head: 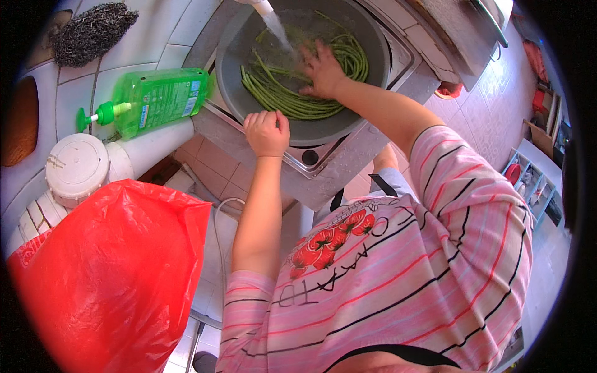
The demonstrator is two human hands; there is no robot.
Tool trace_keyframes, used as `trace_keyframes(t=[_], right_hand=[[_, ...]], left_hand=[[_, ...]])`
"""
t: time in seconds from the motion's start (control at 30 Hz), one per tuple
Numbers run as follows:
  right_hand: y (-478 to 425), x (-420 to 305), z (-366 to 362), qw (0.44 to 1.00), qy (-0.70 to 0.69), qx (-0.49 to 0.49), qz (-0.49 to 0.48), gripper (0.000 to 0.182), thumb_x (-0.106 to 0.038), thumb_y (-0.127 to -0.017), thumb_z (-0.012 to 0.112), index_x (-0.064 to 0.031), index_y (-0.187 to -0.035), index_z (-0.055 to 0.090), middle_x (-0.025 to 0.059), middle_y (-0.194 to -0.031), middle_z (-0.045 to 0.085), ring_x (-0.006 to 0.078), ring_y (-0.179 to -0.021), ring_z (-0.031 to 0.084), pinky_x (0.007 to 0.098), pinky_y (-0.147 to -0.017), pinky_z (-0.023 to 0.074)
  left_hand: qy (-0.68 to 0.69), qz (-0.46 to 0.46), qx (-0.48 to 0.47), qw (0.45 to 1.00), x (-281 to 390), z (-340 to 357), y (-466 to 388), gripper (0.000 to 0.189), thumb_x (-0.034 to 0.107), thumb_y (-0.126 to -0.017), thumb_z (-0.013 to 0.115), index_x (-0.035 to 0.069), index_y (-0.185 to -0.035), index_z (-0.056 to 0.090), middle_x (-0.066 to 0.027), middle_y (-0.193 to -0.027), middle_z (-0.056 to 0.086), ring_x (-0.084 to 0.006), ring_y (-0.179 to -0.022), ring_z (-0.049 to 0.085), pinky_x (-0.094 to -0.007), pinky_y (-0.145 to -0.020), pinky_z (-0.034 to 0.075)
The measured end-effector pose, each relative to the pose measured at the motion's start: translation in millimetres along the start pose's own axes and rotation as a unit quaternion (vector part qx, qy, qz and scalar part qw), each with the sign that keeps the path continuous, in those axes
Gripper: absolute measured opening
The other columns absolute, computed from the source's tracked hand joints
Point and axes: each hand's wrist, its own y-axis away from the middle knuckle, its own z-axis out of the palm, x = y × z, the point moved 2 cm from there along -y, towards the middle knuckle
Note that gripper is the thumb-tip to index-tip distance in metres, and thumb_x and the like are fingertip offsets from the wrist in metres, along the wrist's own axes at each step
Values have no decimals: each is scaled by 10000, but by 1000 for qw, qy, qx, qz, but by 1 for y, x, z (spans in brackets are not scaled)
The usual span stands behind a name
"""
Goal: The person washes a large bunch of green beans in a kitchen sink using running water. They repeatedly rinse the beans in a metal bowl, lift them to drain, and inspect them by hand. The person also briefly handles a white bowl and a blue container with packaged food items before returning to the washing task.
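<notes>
A round grey basin (225,70) sits in a metal-rimmed sink before me. Long green beans (298,108) lie curled around the inside of the basin, in water. From a white tap (262,6) a stream of water (276,31) runs into it. My right hand (325,72) is over the water and beans, palm down with fingers spread; its fingertips are blurred, and I see nothing held in it. My left hand (267,134) is closed over the basin's near-left rim, with its fingertips partly hidden.
Left of the sink lies a green pump bottle (170,99) beside white pipes (77,163). A dark metal scouring pad (91,33) is against the tiled wall. A red plastic bag (126,270) hangs at lower left. A sloping ledge (438,32) borders the sink's right side.
</notes>
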Motion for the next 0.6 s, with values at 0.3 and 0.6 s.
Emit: trace_keyframes(t=[0.3,0.6], right_hand=[[-42,31,1,954,-232,185,40,701,-621,-742,578,-246,-1324,469,66,-1471,277,392,-1257,344,565,-1008,294],[-13,-24,6,984,-56,-3,-168,778,-659,-763,521,-344,-1428,270,36,-1517,159,372,-1378,132,668,-1047,97]], left_hand=[[0,3,1,1000,1,-1,0,248,102,-763,587,75,-554,456,-78,-576,485,-285,-580,490,-388,-636,400],[-5,4,0,1000,0,1,0,247,97,-760,583,73,-553,450,-78,-579,487,-284,-587,494,-382,-628,394]])
